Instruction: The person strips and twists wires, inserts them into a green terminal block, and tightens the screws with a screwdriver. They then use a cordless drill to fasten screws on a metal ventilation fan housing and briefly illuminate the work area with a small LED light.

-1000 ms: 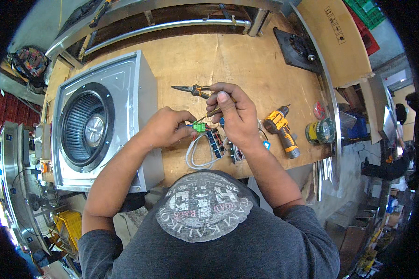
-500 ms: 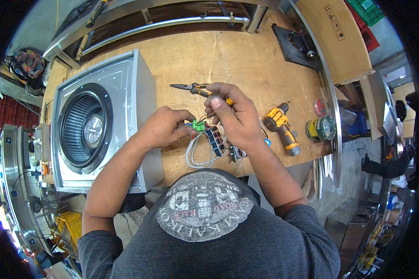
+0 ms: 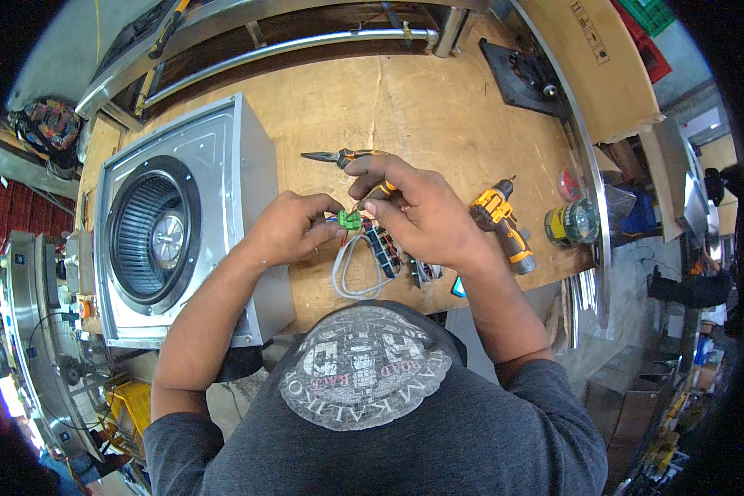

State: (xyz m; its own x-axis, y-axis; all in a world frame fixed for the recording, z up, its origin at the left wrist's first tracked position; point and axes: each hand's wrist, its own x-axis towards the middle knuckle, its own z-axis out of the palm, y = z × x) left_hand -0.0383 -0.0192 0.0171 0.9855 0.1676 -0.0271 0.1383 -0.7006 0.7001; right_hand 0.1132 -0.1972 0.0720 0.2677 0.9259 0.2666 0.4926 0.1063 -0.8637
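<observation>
Pinching the green connector (image 3: 349,220) between them, the left hand (image 3: 288,230) grips its left end and the right hand (image 3: 417,217), also clasping a screwdriver (image 3: 382,192), its right.

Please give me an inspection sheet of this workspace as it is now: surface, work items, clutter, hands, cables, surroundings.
Surface: wooden bench, bare toward the back.
Work items: small green connector pinched between both hands; grey blower housing at left.
Clutter: long-nose pliers, yellow cordless drill, tape rolls.
Hands: left hand and right hand both grip the connector.
Cables: white wire loop below the connector.
Surroundings: metal rail behind the bench, cardboard box at right.
</observation>
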